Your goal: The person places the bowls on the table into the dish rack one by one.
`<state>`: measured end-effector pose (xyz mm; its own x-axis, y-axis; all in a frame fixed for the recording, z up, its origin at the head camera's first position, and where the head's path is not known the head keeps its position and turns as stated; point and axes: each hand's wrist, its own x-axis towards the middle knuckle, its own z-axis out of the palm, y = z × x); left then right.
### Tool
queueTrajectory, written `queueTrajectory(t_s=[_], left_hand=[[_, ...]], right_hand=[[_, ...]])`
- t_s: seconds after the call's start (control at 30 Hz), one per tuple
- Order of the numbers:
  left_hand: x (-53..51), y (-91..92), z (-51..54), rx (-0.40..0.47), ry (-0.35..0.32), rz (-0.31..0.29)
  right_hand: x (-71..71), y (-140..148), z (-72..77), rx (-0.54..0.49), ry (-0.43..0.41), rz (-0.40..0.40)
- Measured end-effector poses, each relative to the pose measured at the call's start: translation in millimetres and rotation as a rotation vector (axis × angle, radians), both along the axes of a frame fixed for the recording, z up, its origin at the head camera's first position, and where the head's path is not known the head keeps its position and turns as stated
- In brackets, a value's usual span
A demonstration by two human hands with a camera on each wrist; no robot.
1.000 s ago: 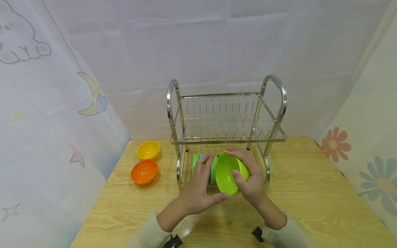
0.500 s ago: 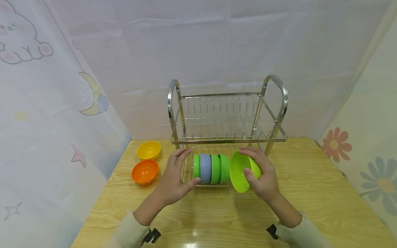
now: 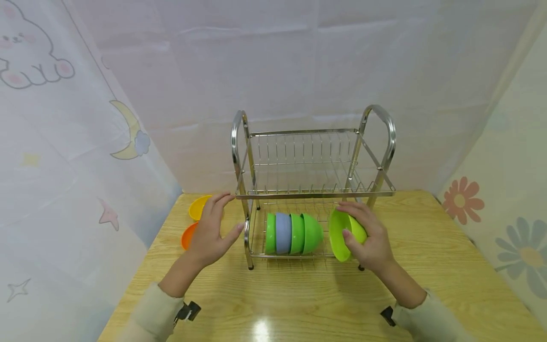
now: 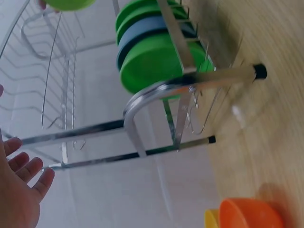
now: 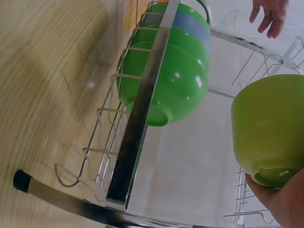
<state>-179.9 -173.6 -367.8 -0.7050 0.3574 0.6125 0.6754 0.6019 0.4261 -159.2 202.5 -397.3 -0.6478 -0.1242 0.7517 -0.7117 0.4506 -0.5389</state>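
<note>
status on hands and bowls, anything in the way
Left hand holds nothing. Right hand grips lime bowl, tilted. Four bowls on lower shelf; upper shelf overhead, possibly in the way.

- Lime bowl (image 3: 337, 240): glossy yellow-green, held in your R grip (image 3: 371, 242) btwn thumb & fingers, tipped on its side, mouth L & a bit toward you, just R of the row; can't tell if it touches the rack.
- Rack (image 3: 316, 195): shiny metal, 2 tiers, upright on the counter (image 3: 299, 297); your L grip (image 3: 209, 237) is nr its L side, contact unclear.
- Lower tier, L to R: 1st green bowl (image 3: 270, 233), blue-grey bowl (image 3: 284, 233), 2nd green bowl (image 3: 297, 234), 3rd green bowl (image 3: 314, 234); all on their sides, mouths L, close together.
- Orange bowl (image 3: 187, 236) & yellow bowl (image 3: 198, 207): on counter, L of rack, partly hidden by your L grip; orange nearer you.
</note>
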Motion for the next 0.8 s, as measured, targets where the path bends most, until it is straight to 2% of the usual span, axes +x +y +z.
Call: queueTrajectory(t_s=[0.1, 0.23, 0.4, 0.57, 0.8], left_hand=[[-5.5, -8.4, 6.2, 0.012, 0.043, 0.010], [-12.3, -16.4, 15.1, -0.001, 0.061, 0.032], [-19.5, -18.7, 28.4, 0.018, 0.094, 0.014], [-28.1, -15.3, 49.5, 0.039, 0.141, -0.006], [-40.9, -7.9, 83.5, 0.027, 0.191, 0.004]], right_hand=[[-1.9, 2, -2.4, 0.029, -0.011, -0.018], [-5.0, 2, -5.5, 0.063, -0.018, -0.040], [-10.3, 3, -11.1, 0.089, -0.030, -0.043], [-16.8, 3, -19.2, 0.112, -0.077, -0.054], [-23.2, 0, -30.5, 0.170, -0.160, -0.067]])
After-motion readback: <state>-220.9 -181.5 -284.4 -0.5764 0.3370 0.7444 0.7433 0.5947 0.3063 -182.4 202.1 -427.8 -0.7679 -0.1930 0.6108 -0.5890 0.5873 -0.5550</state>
